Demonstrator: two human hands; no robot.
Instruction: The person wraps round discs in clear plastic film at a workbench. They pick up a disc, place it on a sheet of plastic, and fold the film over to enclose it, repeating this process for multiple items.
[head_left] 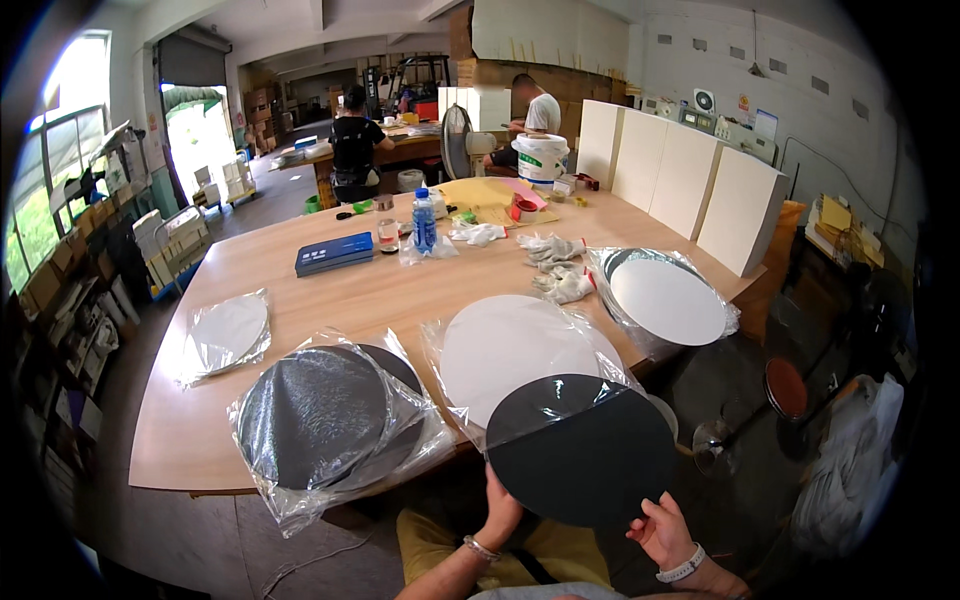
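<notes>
I hold a black round disc (590, 460) tilted over the table's front edge. Clear plastic film covers its upper part, while the lower part is bare. My left hand (502, 508) is closed on its left edge, with the fingers hidden underneath. Curled at the lower right edge, my right hand (662, 535) pinches the rim between thumb and fingers. White round discs (515, 345) in clear plastic lie just behind. To the left are black discs (315, 415) in clear bags, stacked loosely and reaching past the table edge.
A smaller bagged white disc (228, 332) lies far left, and another bagged disc (667, 300) at the right. Gloves (555, 265), a blue box (335, 254), bottles (424, 222) and a white bucket (541, 160) stand farther back. White panels (665, 170) line the right. Two people work behind.
</notes>
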